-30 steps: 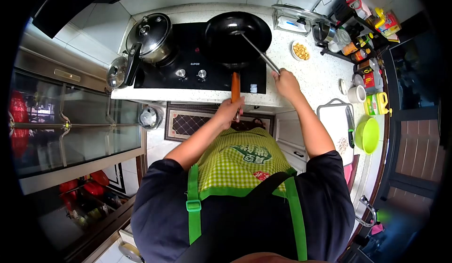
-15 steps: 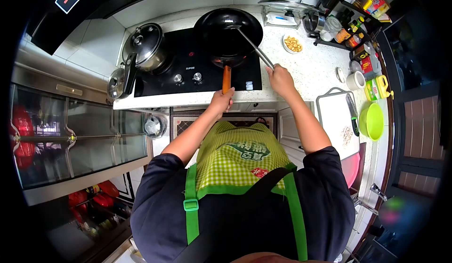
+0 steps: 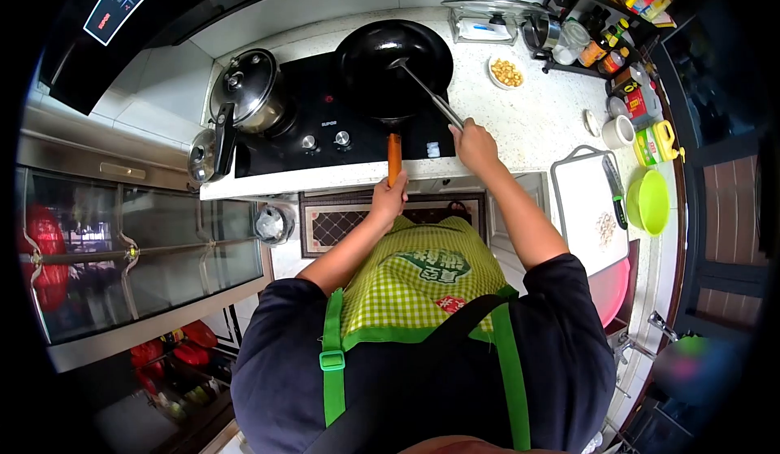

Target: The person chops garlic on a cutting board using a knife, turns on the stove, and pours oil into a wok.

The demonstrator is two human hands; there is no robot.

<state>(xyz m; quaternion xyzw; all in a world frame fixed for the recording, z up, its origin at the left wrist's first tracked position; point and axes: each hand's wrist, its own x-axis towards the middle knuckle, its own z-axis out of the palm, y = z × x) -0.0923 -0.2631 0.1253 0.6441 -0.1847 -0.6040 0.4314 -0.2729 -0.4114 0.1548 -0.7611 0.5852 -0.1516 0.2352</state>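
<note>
A black wok (image 3: 366, 88) sits over the right side of the glass cooktop (image 3: 280, 157). My left hand (image 3: 390, 196) is closed around the end of its orange wooden handle (image 3: 395, 157). My right hand (image 3: 476, 145) grips the metal handle of a wok spatula (image 3: 431, 92), whose head reaches down into the wok; its exact shape is hard to make out. The wok's inside looks dark and shiny, with no food that I can make out. Right of the wok, a small white bowl of golden-brown pieces (image 3: 506, 72) stands on the counter.
A lidded steel pot (image 3: 252, 97) occupies the cooktop's left. On the right counter lie a white cutting board (image 3: 581, 186) with chopped bits and a knife (image 3: 613, 186), beside a green bowl (image 3: 648, 202). A bottle rack (image 3: 581, 68) and glass lid (image 3: 496, 5) stand behind.
The wok and its handle have come slightly toward me with my left hand. The spatula head has moved nearer within the wok, and my view has shifted a little.
</note>
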